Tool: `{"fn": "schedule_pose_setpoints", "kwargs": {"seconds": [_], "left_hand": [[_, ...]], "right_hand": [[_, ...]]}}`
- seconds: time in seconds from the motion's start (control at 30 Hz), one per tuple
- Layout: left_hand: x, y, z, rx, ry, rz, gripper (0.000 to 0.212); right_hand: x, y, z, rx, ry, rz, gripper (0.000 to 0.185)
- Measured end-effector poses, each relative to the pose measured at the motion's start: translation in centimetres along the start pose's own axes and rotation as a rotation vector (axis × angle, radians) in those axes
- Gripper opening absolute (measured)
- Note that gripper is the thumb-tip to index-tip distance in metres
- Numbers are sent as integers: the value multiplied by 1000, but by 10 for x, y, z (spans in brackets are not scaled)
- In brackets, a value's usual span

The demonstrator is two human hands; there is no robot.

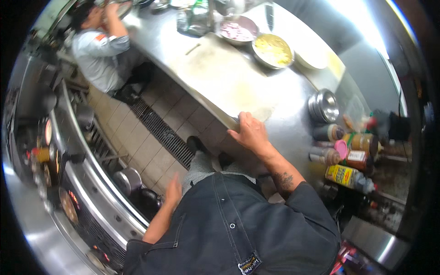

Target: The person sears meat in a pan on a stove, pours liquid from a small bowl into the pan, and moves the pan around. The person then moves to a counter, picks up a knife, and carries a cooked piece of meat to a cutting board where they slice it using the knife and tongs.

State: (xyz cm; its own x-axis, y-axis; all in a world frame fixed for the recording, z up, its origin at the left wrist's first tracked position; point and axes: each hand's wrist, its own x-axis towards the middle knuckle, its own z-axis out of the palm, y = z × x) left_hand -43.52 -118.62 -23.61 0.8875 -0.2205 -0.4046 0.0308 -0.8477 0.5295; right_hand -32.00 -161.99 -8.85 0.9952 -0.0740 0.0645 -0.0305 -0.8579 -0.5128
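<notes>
My right hand [252, 133] rests at the near edge of a steel worktable, its fingers at the corner of a large pale cutting board [220, 75]; it seems to hold no object. My left hand [174, 190] hangs low beside my hip over the tiled floor, blurred and with nothing visible in it. On the worktable [288, 127], past the board, stand a steel bowl of chopped pinkish-white pieces [237, 31] and a steel bowl of yellow pieces [272, 51]. A knife [269, 17] lies farther back, and a small dark stick-like thing [193, 49] is on the board.
A co-worker [103, 51] in a light jacket is at the upper left. Stacked steel bowls [323, 106] and several sauce bottles [361, 144] stand at the right. A stove with a pan [68, 205] and visible flames lies at the left, pots [128, 180] below. A floor grate [161, 130] runs between.
</notes>
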Motion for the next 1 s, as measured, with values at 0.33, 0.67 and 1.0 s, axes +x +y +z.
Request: {"fn": "schedule_pose_setpoints", "kwargs": {"seconds": [0.33,0.67,1.0], "left_hand": [[-211,-71,126,-271,36,-805,45],[-276,-124,144,-636,-33,-170,58],[-471,-211,122,-1328,955,-965,36]], "right_hand": [[0,32,14,168,-86,0,31],[-50,-185,119,272,-357,-227,34],[-217,-447,211,291,-905,-834,20]]}}
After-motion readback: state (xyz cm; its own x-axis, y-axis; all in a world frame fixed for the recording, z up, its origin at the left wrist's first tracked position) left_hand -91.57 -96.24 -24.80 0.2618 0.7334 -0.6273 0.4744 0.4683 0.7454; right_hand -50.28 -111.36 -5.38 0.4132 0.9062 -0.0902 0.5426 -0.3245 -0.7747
